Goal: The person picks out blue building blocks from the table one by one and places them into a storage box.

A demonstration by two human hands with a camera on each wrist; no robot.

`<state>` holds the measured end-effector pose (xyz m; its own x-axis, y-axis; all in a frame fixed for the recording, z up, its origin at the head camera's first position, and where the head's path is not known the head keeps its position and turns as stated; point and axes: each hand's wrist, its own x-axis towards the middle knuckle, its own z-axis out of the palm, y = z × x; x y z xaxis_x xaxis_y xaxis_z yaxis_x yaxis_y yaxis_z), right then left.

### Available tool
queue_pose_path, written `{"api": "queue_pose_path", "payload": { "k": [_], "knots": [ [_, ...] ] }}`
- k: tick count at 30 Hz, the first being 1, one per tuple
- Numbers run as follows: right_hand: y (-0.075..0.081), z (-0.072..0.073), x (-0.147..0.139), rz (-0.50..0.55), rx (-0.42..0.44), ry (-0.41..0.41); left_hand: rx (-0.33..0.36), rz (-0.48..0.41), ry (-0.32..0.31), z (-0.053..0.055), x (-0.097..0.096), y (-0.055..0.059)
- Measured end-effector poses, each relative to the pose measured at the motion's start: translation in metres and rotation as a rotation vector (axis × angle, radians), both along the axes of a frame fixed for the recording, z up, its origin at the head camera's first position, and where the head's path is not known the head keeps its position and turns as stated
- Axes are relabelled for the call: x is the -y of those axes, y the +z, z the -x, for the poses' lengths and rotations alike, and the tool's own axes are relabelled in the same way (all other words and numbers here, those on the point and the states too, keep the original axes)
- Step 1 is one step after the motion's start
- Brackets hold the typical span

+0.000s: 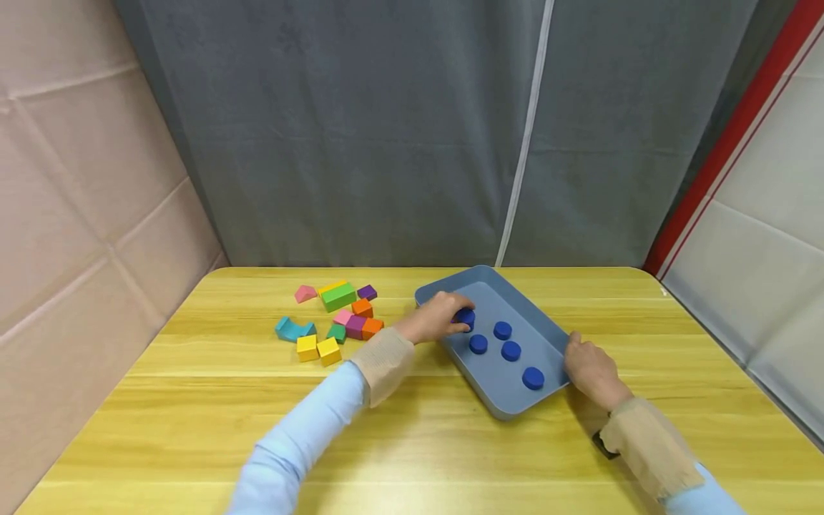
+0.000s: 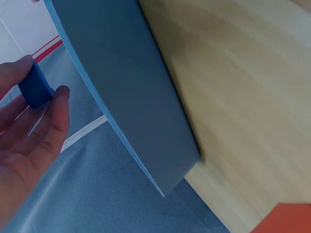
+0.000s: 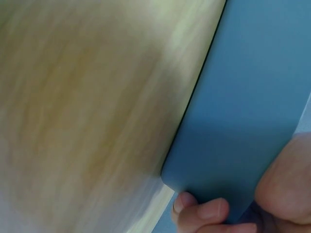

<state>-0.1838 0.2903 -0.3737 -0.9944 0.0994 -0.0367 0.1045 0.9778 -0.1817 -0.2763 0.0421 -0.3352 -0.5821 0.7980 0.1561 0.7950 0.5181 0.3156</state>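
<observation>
A blue-grey tray [image 1: 487, 297] stands at an angle on the table, with several round blue blocks [image 1: 511, 350] lying on its floor. Over the tray's left side, my left hand [image 1: 438, 317] pinches another round blue block [image 2: 36, 87] between thumb and fingertips; the left wrist view shows it above the rim. My right hand [image 1: 591, 369] grips the tray's right corner, thumb at the rim and fingers [image 3: 211, 209] against the outer wall.
Left of the tray lie loose coloured blocks: a green block [image 1: 338, 297], yellow cubes [image 1: 307, 348], a blue arch [image 1: 294, 330], orange cubes [image 1: 372, 328] and a pink pentagonal block [image 1: 305, 293]. A grey curtain [image 1: 360, 143] hangs behind the wooden table [image 1: 193, 400].
</observation>
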Motion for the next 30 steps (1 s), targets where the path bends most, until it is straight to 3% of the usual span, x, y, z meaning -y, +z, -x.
{"api": "queue_pose_path", "payload": {
  "k": [11,30],
  "knots": [
    [0.000,0.000,0.000,-0.010,0.010,0.006,-0.051,0.029,-0.042,-0.008,-0.013,-0.008],
    [0.000,-0.001,-0.001,-0.002,-0.005,0.016,0.045,0.073,-0.076,-0.023,-0.032,-0.017]
  ]
}}
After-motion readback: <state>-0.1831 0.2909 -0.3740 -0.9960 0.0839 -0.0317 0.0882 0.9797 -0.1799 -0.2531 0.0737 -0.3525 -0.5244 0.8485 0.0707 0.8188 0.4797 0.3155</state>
